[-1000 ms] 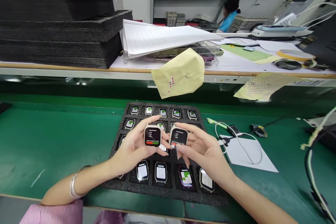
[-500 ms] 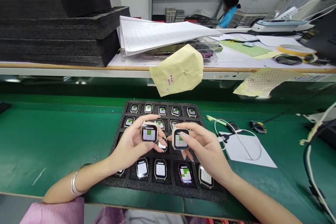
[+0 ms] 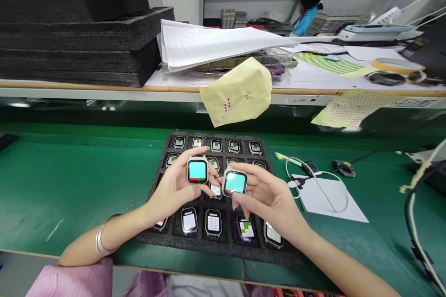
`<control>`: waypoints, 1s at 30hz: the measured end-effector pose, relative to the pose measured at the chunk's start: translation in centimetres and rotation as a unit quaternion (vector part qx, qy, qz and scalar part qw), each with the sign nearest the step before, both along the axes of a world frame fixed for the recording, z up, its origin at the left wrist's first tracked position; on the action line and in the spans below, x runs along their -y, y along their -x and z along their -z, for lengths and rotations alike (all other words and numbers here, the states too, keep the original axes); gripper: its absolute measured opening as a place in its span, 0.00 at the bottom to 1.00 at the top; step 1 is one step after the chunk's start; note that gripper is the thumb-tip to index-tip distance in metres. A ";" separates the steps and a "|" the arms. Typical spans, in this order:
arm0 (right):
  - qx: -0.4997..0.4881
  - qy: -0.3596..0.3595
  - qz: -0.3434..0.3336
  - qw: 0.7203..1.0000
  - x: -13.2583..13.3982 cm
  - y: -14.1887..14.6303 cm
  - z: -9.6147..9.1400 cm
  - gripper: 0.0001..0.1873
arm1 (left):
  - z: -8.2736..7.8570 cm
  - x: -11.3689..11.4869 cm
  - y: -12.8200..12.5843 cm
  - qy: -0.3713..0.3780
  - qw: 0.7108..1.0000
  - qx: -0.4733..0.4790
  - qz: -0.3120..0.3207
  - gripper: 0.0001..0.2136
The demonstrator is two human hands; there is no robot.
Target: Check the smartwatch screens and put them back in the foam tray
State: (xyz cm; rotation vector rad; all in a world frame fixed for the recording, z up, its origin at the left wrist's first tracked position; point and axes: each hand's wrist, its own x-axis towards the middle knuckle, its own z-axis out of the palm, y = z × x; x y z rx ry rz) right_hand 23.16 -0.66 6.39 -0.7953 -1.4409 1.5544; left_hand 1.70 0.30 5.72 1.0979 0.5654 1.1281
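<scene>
My left hand (image 3: 174, 190) grips a small square smartwatch body (image 3: 197, 170) by its edges, its screen lit cyan with a red strip at the bottom. My right hand (image 3: 268, 197) holds a second watch body (image 3: 234, 183) the same way, also showing cyan. Both hover side by side above a black foam tray (image 3: 223, 250) on the green bench. The tray's pockets hold several more watch bodies (image 3: 213, 222) with white or green grid screens. A silver bangle sits on my left wrist.
A white sheet with a cable and clip (image 3: 327, 195) lies right of the tray. A yellow paper (image 3: 240, 93) hangs from the raised shelf, beside stacked black foam trays (image 3: 76, 28) and papers (image 3: 209, 41). Cables (image 3: 414, 222) hang at far right. A person sits far back.
Both watch screens changed from dark text to grid pages, then to solid cyan. My hands stayed almost in place above the tray.
</scene>
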 end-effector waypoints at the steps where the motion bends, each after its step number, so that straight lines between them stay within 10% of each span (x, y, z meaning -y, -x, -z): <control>1: 0.001 -0.002 0.000 1.000 -0.1 0.0 0.1 0.21 | -0.1 0.1 0.0 0.002 1.000 -0.002 -0.001 0.28; 10: 0.132 -0.075 -0.013 0.988 -0.2 -1.0 1.3 0.27 | 1.1 0.6 0.2 0.032 0.999 -0.035 0.006 0.28; 15: 0.386 -0.224 0.015 0.895 -0.9 -2.6 4.5 0.26 | 3.8 0.6 1.4 0.011 0.987 -0.153 0.039 0.34; 23: 0.516 -0.343 0.007 0.785 -1.5 -4.4 6.3 0.23 | 6.8 -1.3 3.5 -0.295 0.762 -0.576 -0.008 0.17; 30: 0.510 -0.428 -0.119 0.737 3.0 -1.2 6.2 0.35 | 4.6 -1.5 4.9 -0.308 0.724 -0.616 0.039 0.17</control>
